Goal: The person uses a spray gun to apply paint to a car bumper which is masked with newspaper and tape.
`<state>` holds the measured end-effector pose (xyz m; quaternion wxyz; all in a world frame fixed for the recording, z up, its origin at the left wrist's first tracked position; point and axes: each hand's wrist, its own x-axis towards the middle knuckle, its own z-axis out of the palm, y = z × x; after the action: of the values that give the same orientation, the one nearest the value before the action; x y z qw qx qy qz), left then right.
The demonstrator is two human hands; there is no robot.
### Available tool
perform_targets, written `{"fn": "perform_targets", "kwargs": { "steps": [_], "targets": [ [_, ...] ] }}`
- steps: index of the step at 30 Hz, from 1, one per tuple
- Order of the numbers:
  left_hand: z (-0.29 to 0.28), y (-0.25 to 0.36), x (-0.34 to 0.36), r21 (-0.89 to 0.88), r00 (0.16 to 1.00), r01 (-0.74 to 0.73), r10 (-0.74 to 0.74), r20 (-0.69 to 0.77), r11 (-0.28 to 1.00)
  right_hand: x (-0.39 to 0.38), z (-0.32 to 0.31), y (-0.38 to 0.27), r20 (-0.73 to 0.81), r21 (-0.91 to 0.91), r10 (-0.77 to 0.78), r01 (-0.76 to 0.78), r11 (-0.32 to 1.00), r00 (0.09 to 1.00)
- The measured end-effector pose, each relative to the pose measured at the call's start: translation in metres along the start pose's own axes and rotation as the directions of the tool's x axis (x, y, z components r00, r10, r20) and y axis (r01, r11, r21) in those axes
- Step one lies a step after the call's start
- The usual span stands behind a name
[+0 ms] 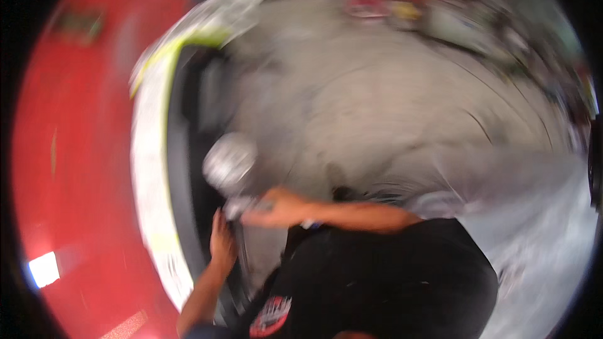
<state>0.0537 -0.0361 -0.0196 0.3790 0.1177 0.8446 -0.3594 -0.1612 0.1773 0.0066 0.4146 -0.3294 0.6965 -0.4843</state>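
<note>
A blurred silvery tool with a round, shiny head sits just right of a dark panel, in front of a person in a black shirt. The right hand, reaching in from the right, is closed around the tool's near end, with the round head beyond it on the far side. The left hand lies just left and nearer, against the dark panel beside the tool; blur leaves it impossible to tell whether its fingers grip anything.

The panel's long edge runs from near to far along the left of the tool, bordered by a white covering with a yellow-green band. Farther left curves glossy red bodywork. To the right of the tool, a broad stretch of pale floor gives the right arm its open side, with a thin dark line across it. Translucent sheeting spreads at the near right; mixed clutter crowds the far right. A red-and-white emblem marks the shirt, its lettering smeared.
</note>
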Motion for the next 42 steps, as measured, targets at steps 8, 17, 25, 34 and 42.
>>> {"fn": "perform_targets", "kwargs": {
  "steps": [8,17,25,34,42],
  "targets": [
    [0.043,0.265,-0.032,-0.789,0.693,0.596,-0.403,0.598,-0.147,0.034,-0.028,0.012,0.248,0.043,0.168,-0.184,0.982,0.954],
    [0.038,0.228,0.037,0.033,-0.101,-0.922,0.321,0.942,-0.387,0.083,-0.009,-0.001,0.563,-0.089,0.068,-0.021,0.996,0.824],
    [0.075,0.123,0.023,-0.501,-0.381,-0.785,0.353,0.854,0.365,0.164,-0.03,-0.023,0.88,-0.136,-0.023,0.297,0.945,0.474],
    [-0.014,0.015,0.167,-0.424,-0.488,-0.871,0.527,0.696,-0.246,0.202,-0.097,-0.055,0.875,-0.259,0.117,0.249,0.933,0.47],
    [-0.051,-0.033,0.193,-0.318,-0.553,-0.823,0.537,0.637,-0.47,0.219,-0.101,-0.067,0.944,-0.196,0.104,0.278,0.94,0.314]
  ]
}}
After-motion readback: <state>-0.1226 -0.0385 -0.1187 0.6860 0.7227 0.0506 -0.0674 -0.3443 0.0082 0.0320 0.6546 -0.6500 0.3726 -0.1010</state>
